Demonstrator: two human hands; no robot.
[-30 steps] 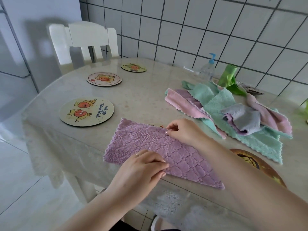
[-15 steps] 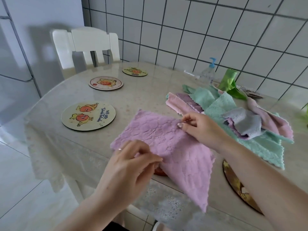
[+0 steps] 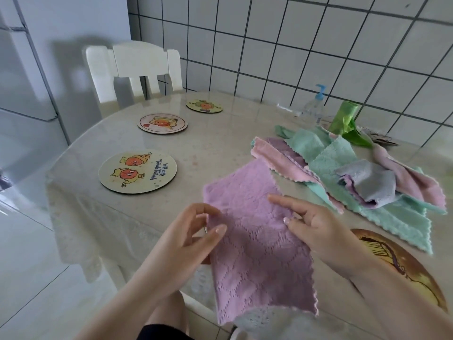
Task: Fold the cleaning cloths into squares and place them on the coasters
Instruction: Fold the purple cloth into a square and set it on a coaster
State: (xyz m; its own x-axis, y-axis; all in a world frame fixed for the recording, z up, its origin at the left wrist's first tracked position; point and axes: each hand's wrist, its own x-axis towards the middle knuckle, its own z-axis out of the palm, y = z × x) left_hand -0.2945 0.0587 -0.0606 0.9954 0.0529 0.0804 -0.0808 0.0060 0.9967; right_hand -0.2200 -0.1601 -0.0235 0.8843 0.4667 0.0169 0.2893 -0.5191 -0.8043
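Both your hands have swung the purple cloth point(image 3: 257, 239) round from crosswise to lengthwise, its near end now hanging off the table point(image 3: 208, 148) edge. Your left hand point(image 3: 188, 236) pinches its left edge; your right hand point(image 3: 316, 224) rests spread on its right side. Next fold looks ready; coaster point(image 3: 137, 172) waits beyond your left hand.

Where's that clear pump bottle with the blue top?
In the head view, the pump bottle stands at the table's far right, against the tiled wall, just left of the green bag roll.
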